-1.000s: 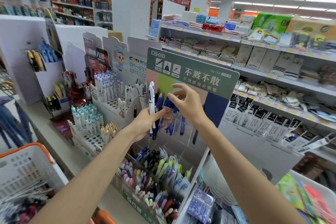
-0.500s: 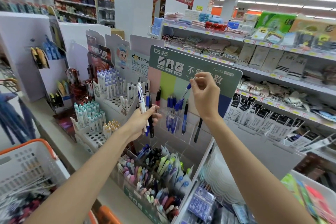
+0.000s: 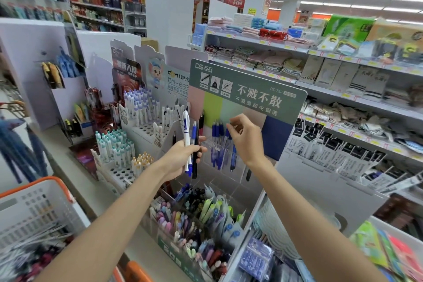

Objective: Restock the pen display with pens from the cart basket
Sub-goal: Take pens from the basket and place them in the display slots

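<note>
Centre frame: I am gripping white, blue and black plastic pens (image 3: 187,135), upright, in my left hand (image 3: 180,158), just left of my right hand (image 3: 248,139), curling at the green-topped acrylic pen display (image 3: 247,96), grasp untellable.

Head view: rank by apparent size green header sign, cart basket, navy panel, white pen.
Tied: green header sign and cart basket, about alike; the basket is nearer and cropped, so unranked.
Then navy panel.
Smallest: white pen in the left hand.
</note>
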Tool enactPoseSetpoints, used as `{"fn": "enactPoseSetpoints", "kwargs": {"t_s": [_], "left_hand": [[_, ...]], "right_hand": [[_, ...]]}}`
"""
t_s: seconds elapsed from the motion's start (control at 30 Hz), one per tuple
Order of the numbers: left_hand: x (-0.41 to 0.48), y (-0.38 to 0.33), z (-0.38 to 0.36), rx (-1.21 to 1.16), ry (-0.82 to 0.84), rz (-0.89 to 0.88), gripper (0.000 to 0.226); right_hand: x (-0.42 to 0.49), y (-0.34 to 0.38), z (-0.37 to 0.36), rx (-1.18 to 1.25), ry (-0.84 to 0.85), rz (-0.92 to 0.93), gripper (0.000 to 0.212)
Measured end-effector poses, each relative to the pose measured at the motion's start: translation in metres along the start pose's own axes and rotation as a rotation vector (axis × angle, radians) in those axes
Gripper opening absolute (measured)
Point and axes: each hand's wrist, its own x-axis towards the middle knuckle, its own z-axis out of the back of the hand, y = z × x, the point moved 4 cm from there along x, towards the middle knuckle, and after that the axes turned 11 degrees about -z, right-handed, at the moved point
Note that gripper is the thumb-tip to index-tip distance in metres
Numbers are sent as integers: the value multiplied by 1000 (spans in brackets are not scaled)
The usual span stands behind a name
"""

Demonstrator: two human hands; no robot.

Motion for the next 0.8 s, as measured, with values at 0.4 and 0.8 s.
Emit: {"fn": "enactPoseSetpoints", "kwargs": {"t_s": [0.4,0.8], "left_hand": [[-2,0,0,-86,106,-13,27],[0,-10,-26,-10,204,-67,25]], "right_hand": [[-1,11,14,-33,-104,71,22],[-8,32,1,204,241,-122,30]]}}
